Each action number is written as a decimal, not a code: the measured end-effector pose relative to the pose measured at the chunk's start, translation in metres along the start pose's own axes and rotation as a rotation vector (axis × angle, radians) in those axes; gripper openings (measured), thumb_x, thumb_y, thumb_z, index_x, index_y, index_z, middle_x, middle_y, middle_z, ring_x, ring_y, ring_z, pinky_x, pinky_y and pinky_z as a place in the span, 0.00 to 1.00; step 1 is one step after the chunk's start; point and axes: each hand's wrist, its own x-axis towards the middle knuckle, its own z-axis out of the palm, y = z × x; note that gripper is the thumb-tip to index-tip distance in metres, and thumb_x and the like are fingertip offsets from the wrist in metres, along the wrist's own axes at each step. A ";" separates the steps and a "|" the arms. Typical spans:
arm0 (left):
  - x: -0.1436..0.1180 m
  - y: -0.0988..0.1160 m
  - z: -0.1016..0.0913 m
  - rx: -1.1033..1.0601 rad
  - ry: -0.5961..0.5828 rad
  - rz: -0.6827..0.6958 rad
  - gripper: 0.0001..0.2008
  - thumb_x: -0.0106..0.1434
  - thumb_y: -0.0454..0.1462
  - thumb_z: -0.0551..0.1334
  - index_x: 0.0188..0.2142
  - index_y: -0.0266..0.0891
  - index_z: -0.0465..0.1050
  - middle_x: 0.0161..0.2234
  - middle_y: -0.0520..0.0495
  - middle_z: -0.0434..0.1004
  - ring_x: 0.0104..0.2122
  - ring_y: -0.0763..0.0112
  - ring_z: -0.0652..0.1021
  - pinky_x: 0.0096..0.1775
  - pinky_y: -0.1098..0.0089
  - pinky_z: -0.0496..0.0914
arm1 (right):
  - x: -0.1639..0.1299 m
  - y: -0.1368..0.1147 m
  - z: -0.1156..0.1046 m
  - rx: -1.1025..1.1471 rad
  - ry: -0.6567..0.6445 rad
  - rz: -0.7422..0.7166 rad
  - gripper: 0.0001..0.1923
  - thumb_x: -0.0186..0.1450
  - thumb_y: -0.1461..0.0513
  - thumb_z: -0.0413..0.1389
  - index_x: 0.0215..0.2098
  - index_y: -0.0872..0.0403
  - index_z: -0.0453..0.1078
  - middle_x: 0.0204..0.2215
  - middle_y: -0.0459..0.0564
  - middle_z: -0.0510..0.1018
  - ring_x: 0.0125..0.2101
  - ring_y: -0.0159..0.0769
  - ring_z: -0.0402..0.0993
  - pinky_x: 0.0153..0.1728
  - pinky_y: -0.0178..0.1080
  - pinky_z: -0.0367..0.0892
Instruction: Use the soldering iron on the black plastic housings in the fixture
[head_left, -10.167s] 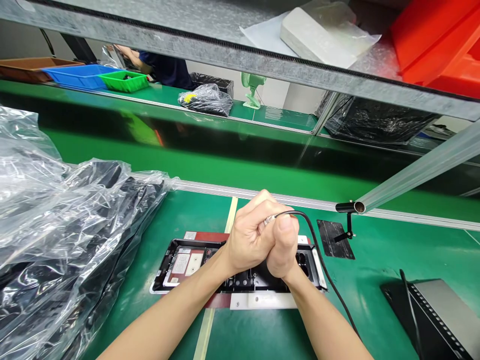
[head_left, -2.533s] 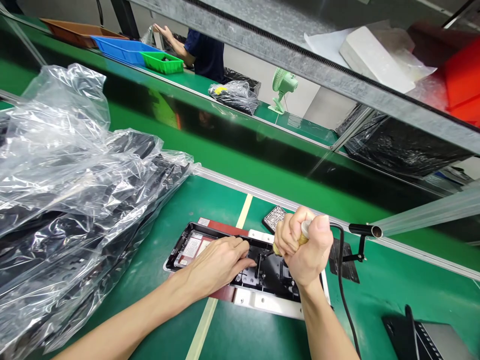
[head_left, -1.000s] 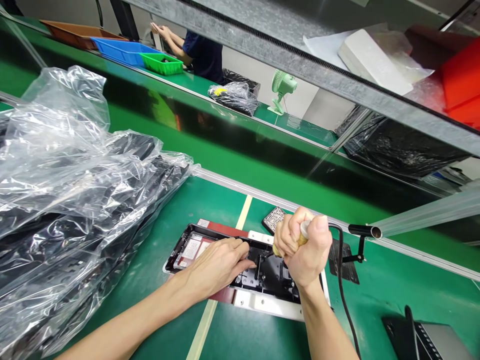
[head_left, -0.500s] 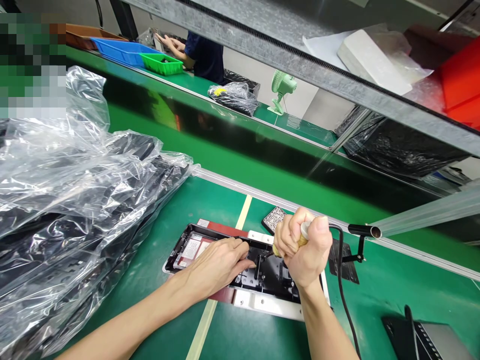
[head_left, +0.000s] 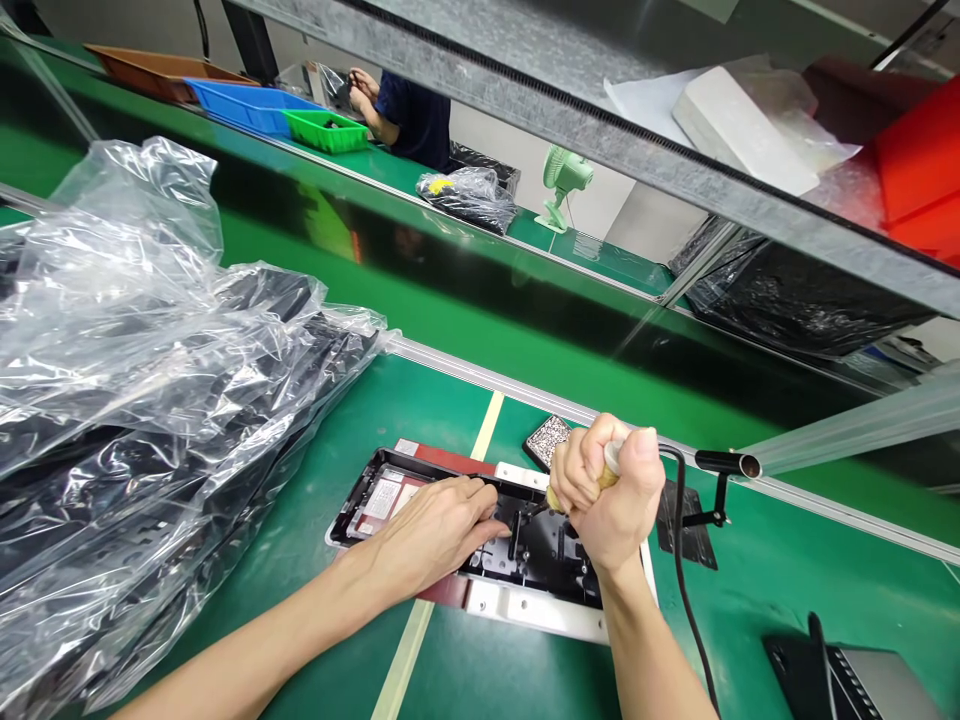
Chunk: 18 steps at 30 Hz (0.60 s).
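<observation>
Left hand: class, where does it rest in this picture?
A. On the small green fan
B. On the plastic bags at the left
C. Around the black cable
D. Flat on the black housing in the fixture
D: the left hand lies palm down on the black housing, fingers beside the tool that the right hand grips in a fist.

Glossy, crinkled clear plastic is seen on the bags (head_left: 150,380); the black plastic housing (head_left: 540,550) looks matt, the green bench mat (head_left: 787,590) smooth.
</observation>
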 end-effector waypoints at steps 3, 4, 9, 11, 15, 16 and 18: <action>0.000 -0.001 0.000 0.002 0.000 0.007 0.13 0.73 0.44 0.57 0.33 0.41 0.62 0.31 0.51 0.72 0.32 0.65 0.75 0.33 0.67 0.59 | 0.001 -0.001 -0.001 0.000 -0.003 -0.005 0.27 0.69 0.43 0.51 0.20 0.51 0.58 0.12 0.36 0.52 0.12 0.25 0.46 0.11 0.30 0.48; 0.000 -0.001 0.000 0.001 0.004 0.009 0.13 0.73 0.44 0.57 0.33 0.41 0.63 0.31 0.51 0.72 0.32 0.65 0.75 0.33 0.67 0.59 | 0.001 -0.001 -0.001 0.001 -0.007 -0.007 0.27 0.69 0.43 0.51 0.21 0.51 0.58 0.12 0.36 0.52 0.12 0.25 0.46 0.11 0.30 0.48; -0.001 -0.002 0.001 0.002 0.020 0.015 0.13 0.74 0.43 0.57 0.33 0.41 0.63 0.32 0.51 0.72 0.32 0.65 0.75 0.33 0.68 0.59 | 0.000 -0.001 -0.005 -0.003 -0.083 0.008 0.25 0.71 0.47 0.49 0.22 0.52 0.59 0.13 0.37 0.56 0.13 0.26 0.49 0.13 0.31 0.51; -0.001 -0.001 0.001 0.003 0.019 0.015 0.13 0.74 0.44 0.57 0.33 0.41 0.63 0.31 0.51 0.72 0.32 0.65 0.75 0.33 0.67 0.59 | -0.001 -0.002 -0.009 -0.001 -0.165 0.044 0.24 0.72 0.48 0.49 0.22 0.52 0.60 0.14 0.38 0.58 0.13 0.26 0.50 0.14 0.32 0.53; 0.000 -0.001 0.001 0.008 0.010 0.006 0.13 0.73 0.44 0.57 0.33 0.41 0.63 0.32 0.51 0.73 0.32 0.65 0.75 0.33 0.67 0.59 | 0.001 -0.014 -0.016 0.023 -0.342 0.084 0.23 0.71 0.49 0.49 0.23 0.52 0.62 0.15 0.40 0.60 0.14 0.28 0.54 0.16 0.35 0.58; 0.000 -0.001 0.001 0.010 0.008 0.003 0.13 0.73 0.44 0.58 0.33 0.41 0.63 0.32 0.51 0.73 0.32 0.65 0.75 0.33 0.67 0.59 | 0.002 -0.020 -0.018 0.037 -0.342 0.073 0.23 0.71 0.48 0.49 0.22 0.52 0.63 0.14 0.40 0.60 0.14 0.28 0.54 0.16 0.35 0.59; 0.000 -0.001 0.000 0.010 0.008 -0.001 0.13 0.73 0.43 0.58 0.33 0.41 0.63 0.32 0.51 0.73 0.32 0.65 0.75 0.32 0.67 0.59 | 0.004 -0.034 -0.020 0.059 -0.281 0.019 0.25 0.71 0.48 0.48 0.21 0.52 0.63 0.13 0.39 0.59 0.13 0.28 0.53 0.15 0.35 0.59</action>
